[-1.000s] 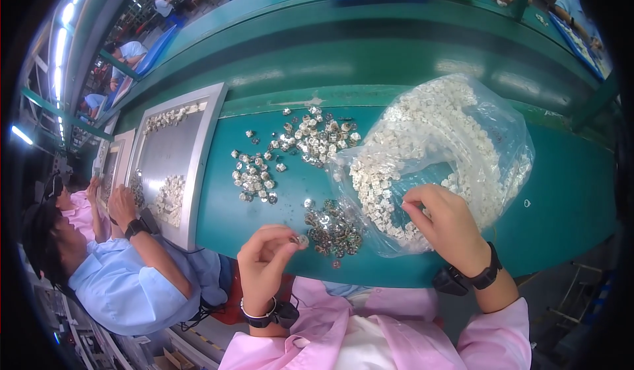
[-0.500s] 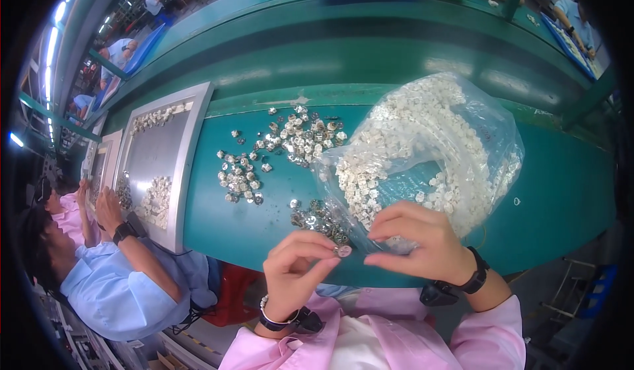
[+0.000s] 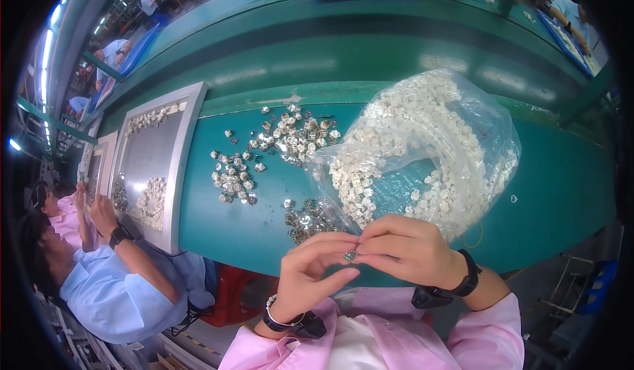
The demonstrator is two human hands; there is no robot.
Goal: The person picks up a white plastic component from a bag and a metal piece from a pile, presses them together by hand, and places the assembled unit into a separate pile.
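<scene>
One small metal part [image 3: 349, 256] is pinched between left hand [image 3: 310, 274] and right hand [image 3: 406, 251] fingertips above the table edge [image 3: 218, 238]; three small loose piles [image 3: 232, 175] lie out, clear bag [image 3: 422, 152] remains mostly full.

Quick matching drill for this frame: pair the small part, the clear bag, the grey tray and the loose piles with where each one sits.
1 small part
2 clear bag
3 grey tray
4 loose piles

a on the green table, left of the bag
b pinched between left hand and right hand
c by the co-worker at far left
d beyond the hands, full of parts

1-b, 2-d, 3-c, 4-a
</scene>
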